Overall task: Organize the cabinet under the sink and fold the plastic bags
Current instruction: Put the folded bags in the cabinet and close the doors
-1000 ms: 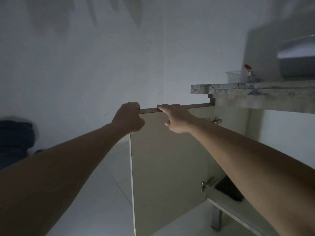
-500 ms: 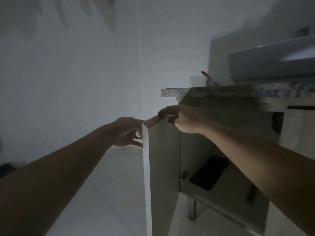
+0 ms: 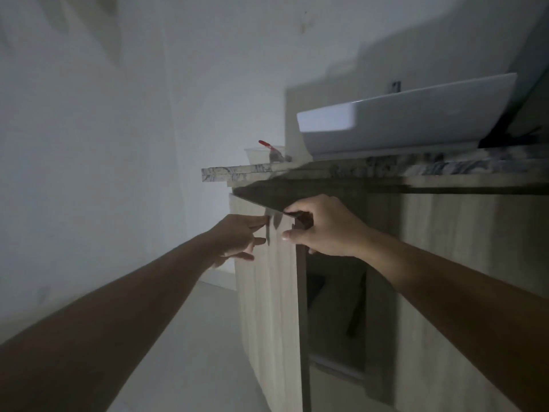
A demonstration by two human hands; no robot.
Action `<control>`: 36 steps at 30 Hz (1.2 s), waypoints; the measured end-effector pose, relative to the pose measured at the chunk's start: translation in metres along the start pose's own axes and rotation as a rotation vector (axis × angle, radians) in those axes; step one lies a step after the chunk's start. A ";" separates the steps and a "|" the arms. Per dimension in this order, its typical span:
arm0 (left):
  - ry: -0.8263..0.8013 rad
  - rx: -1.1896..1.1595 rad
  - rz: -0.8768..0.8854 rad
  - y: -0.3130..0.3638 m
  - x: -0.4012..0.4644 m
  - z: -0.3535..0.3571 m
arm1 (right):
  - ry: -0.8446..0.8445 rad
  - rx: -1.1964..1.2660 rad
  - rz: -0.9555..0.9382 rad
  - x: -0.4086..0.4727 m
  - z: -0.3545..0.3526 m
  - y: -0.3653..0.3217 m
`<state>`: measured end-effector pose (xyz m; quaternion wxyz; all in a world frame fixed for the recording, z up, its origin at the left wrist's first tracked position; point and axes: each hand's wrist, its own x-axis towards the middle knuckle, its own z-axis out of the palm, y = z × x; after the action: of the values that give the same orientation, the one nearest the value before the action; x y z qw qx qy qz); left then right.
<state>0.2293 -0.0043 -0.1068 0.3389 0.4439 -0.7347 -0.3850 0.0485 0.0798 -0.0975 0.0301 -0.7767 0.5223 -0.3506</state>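
Right hand (image 3: 323, 230) grips the cabinet door's (image 3: 267, 292) top corner — left hand (image 3: 237, 237), fingers straight, touches its face.

The room is dim and a bit grey-blue. The brightest part is the white wall (image 3: 89, 144) at the left and the top of the sink (image 3: 401, 114). A big dark shadow sits under the bench (image 3: 297, 171) at the right. Small shadows of fingers fall on the cabinet door (image 3: 267, 292). The inside of the cabinet (image 3: 335, 307) is too dark to see well. The picture is soft and smeary. Straight lines bend near the edges, and both arms look stretched at the bottom.
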 end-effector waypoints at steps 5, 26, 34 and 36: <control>0.013 0.258 0.124 0.000 0.025 0.034 | 0.222 -0.135 -0.002 -0.008 -0.009 0.039; -0.015 0.945 0.506 -0.047 0.125 0.118 | 0.056 -1.508 0.254 -0.003 -0.018 0.145; -0.039 0.956 0.527 -0.054 0.146 0.128 | 0.078 -1.424 0.399 0.002 -0.014 0.159; -0.043 0.950 0.535 -0.056 0.149 0.129 | 0.065 -1.370 0.430 0.001 -0.014 0.164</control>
<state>0.0872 -0.1232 -0.1931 0.1722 0.3378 -0.9219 0.0799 -0.0889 0.0099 -0.1539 -0.4115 -0.4900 0.7671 0.0467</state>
